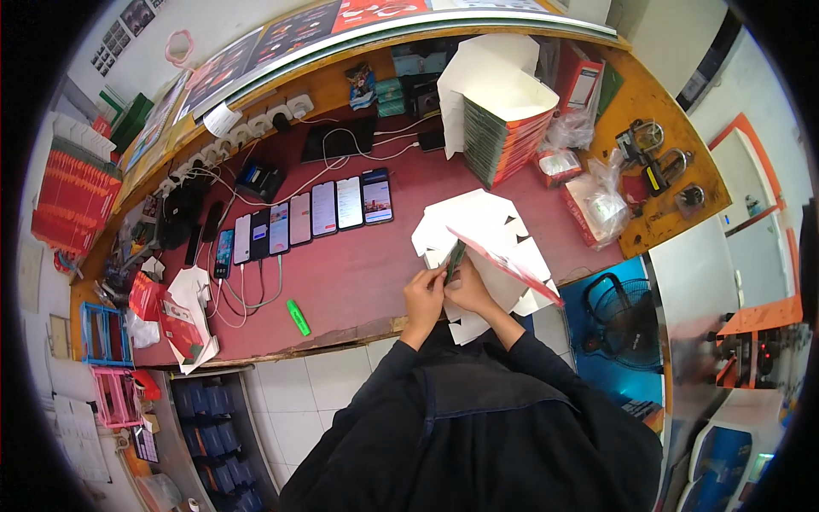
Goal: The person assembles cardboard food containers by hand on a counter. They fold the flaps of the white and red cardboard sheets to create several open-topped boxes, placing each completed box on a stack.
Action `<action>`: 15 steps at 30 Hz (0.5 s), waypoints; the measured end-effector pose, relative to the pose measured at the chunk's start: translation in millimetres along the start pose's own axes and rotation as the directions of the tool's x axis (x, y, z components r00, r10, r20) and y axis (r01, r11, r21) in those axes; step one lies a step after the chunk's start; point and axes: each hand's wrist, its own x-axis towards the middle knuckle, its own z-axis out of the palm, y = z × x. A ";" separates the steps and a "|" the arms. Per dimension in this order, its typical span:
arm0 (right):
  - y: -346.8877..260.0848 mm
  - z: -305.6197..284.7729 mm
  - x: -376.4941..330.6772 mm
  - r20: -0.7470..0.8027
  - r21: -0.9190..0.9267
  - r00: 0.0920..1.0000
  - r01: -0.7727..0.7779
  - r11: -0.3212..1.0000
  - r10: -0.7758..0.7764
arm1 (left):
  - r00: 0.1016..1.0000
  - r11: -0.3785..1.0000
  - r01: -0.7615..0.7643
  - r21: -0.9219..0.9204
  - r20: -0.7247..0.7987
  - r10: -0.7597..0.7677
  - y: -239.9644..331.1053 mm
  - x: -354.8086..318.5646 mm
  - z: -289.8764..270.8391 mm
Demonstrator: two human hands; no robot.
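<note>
Green card flap [456, 258], just right of the frame's centre, appears pinched by both the left hand [424, 297] and right hand [470, 288], while white cardboard [467, 211] spreads beyond, its long red edge [546, 294] slanting toward lower right, nearer the right hand.

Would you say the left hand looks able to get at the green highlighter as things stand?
Probably yes: bare tabletop lies between the left hand and the green highlighter, though that hand is busy at the white carton.
</note>
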 end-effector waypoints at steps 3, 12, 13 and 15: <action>0.5 -7.7 -1.3 0.189 -0.110 0.976 -0.083 0.990 0.103 | 0.963 0.960 0.261 -0.101 0.097 -0.251 -5.9 4.4 1.3; -21.2 -44.9 -0.3 0.510 -0.185 0.732 -0.420 0.888 0.452 | 0.977 0.978 0.140 0.152 0.140 -0.161 -18.9 55.9 -13.0; -14.0 -53.7 -0.2 0.511 0.068 0.729 -0.562 0.824 0.455 | 0.995 0.990 0.012 0.143 0.095 -0.025 -13.0 56.3 -12.5; -2.7 -45.6 -2.0 0.400 0.100 0.803 -0.518 0.850 0.442 | 0.930 0.898 -0.362 0.250 0.036 0.365 -10.0 44.2 -6.8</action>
